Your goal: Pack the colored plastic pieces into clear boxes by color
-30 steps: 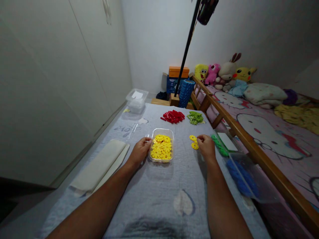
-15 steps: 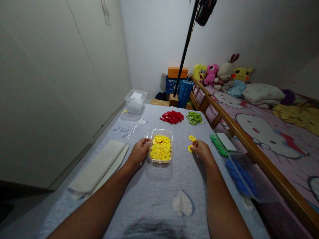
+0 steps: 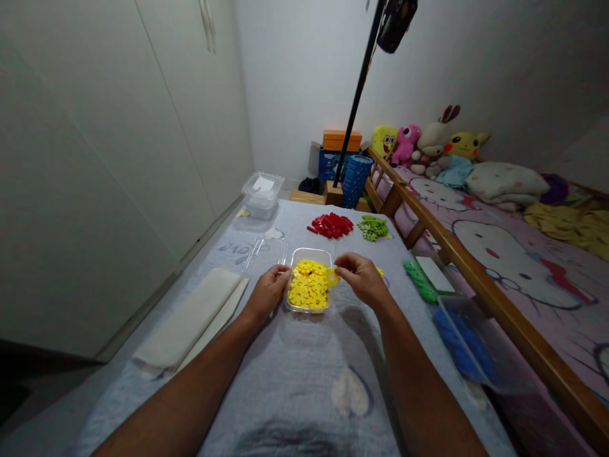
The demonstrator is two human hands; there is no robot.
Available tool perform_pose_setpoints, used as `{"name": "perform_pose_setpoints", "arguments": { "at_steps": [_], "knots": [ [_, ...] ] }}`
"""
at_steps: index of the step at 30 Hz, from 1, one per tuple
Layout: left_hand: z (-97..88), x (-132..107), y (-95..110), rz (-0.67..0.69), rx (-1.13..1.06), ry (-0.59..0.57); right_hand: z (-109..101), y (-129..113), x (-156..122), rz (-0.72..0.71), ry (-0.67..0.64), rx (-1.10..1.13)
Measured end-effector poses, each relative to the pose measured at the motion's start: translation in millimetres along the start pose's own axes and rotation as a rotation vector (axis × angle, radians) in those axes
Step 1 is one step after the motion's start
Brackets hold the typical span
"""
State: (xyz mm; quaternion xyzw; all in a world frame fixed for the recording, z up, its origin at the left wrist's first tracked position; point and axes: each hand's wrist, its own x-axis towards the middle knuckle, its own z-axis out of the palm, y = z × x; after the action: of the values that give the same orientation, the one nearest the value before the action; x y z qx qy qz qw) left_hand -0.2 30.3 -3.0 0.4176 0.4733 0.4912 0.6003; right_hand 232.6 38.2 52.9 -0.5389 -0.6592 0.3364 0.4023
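Head view: mid-frame, a clear tub [image 3: 309, 310] of yellow pieces [image 3: 305, 291] points its long axis up the frame, left hand [image 3: 269, 289] gripping its left rim, right hand [image 3: 364, 279] pinching a yellow disc [image 3: 332, 277] at its right rim.

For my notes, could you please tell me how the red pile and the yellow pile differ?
The red pile lies loose on the cloth; the yellow pile sits in a clear tub. The red pile lies farther from the left hand than the yellow pile. Both hold many small pieces.
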Motion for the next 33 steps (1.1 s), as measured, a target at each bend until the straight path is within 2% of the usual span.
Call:
{"name": "perform_pose_setpoints", "arguments": {
  "at_steps": [3,7,10,13,16,19,21,23,26,33],
  "knots": [
    [0.5,-1.0,1.7,-0.002,0.013,0.013,22.6,-9.4,4.3,-0.057,-0.049,-0.089],
    [0.5,-0.6,1.7,-0.006,0.012,0.001,48.2,-10.2,11.6,-0.088,-0.061,-0.176],
    [-0.5,0.8,-0.1,-0.006,0.002,-0.012,54.6,-7.0,17.9,-0.098,-0.048,-0.195],
    [-1.7,2.2,-2.5,0.000,-0.004,-0.011,37.0,3.3,24.2,-0.119,0.087,-0.213],
    [-1.9,2.4,-3.6,-0.007,-0.006,-0.004,-1.8,26.9,28.0,-0.074,0.253,-0.290],
    [-1.3,2.1,-3.2,-0.014,-0.019,-0.003,-41.0,61.9,25.7,0.117,0.340,-0.419],
    [-1.5,2.5,-3.5,-0.016,-0.018,-0.005,-57.3,85.6,20.4,0.236,0.368,-0.528],
    [-2.3,3.3,-4.8,-0.013,-0.004,-0.006,-63.8,104.8,13.8,0.312,0.364,-0.632],
    [-3.8,4.6,-7.2,-0.012,0.018,-0.003,-61.5,120.4,5.7,0.374,0.352,-0.760],
    [-2.7,3.2,-4.8,-0.020,0.031,0.009,-58.1,122.9,-0.3,0.361,0.319,-0.820]
  ]
}}
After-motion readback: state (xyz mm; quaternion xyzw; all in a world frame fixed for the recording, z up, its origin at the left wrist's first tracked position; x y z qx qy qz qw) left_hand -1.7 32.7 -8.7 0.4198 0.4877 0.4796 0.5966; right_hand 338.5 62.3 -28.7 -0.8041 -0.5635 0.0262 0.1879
